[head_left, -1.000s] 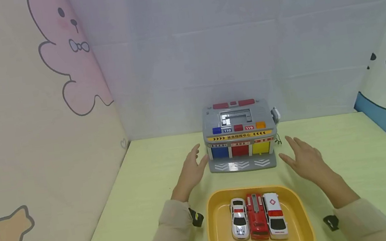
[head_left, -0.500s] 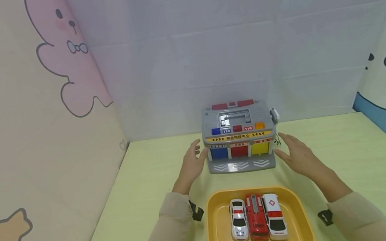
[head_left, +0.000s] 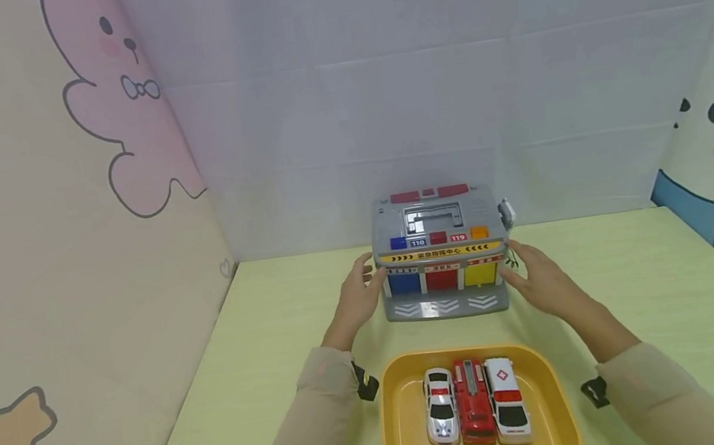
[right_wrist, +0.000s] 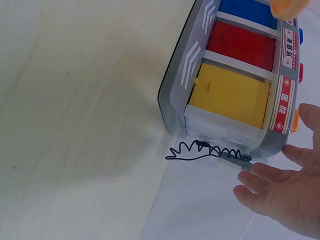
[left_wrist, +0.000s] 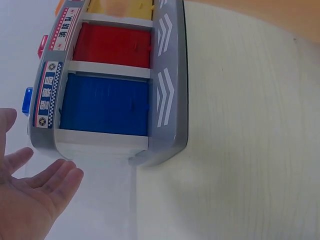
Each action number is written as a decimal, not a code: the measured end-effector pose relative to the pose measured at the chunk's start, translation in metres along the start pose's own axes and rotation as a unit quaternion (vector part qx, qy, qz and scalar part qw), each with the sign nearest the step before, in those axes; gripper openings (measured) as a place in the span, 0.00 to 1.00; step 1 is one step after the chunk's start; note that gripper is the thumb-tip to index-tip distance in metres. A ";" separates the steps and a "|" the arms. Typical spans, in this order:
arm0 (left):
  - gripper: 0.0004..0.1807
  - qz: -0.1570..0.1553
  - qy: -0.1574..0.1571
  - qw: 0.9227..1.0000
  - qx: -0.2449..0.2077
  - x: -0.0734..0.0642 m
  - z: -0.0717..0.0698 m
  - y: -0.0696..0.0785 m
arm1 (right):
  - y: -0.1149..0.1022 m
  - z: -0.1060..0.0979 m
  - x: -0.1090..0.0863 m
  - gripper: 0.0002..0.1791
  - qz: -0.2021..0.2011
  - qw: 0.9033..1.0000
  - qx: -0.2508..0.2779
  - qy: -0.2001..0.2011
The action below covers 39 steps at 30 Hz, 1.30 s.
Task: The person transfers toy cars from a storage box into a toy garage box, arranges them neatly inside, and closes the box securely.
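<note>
A grey toy garage point(head_left: 447, 306) with blue, red and yellow doors stands at the back middle of the table. My left hand point(head_left: 358, 301) is at its left side, thumb at the front corner and fingers reaching along the side. In the left wrist view the left hand's fingers point(left_wrist: 62, 185) lie loosely extended near the blue door point(left_wrist: 104, 105). On the other side my right hand point(head_left: 541, 279) has its fingertips right at the garage's side. The right wrist view shows the right hand's fingers point(right_wrist: 265, 186) beside a black coiled cord point(right_wrist: 197, 150), near the yellow door point(right_wrist: 230, 95).
Close in front is a yellow tray point(head_left: 395, 432) holding a white police car point(head_left: 441, 408), a red fire engine point(head_left: 474, 405) and a white ambulance point(head_left: 509, 403). A small white and grey piece point(head_left: 506, 213) hangs on the garage's right side. Cloth curtains point(head_left: 339, 102) enclose the table.
Both hands have moved inward to the garage's sides, the right hand farther than the left. The garage and the tray of vehicles keep their places on the table.
</note>
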<state>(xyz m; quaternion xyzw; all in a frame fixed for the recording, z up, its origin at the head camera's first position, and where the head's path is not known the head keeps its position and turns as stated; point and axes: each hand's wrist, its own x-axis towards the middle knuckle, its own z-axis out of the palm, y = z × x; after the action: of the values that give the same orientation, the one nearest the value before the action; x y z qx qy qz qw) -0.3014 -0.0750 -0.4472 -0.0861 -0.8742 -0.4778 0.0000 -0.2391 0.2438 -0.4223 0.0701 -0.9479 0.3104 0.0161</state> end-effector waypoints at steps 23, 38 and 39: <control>0.30 -0.004 -0.029 1.000 0.002 0.020 -0.002 0.008 | -0.004 0.002 0.025 0.40 0.016 0.993 0.112 0.009; 0.28 -0.035 -0.033 0.998 -0.039 0.032 -0.002 0.012 | -0.005 0.001 0.042 0.41 0.054 0.984 0.169 0.012; 0.28 -0.036 -0.031 0.998 -0.041 0.032 -0.002 0.011 | -0.006 0.001 0.043 0.41 0.059 0.983 0.174 0.012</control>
<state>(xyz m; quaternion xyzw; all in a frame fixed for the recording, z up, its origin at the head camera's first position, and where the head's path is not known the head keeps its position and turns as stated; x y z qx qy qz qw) -0.3318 -0.0657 -0.4342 -0.0696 -0.8561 -0.5098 -0.0482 -0.2805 0.2334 -0.4165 0.0124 -0.8815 0.4720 -0.0028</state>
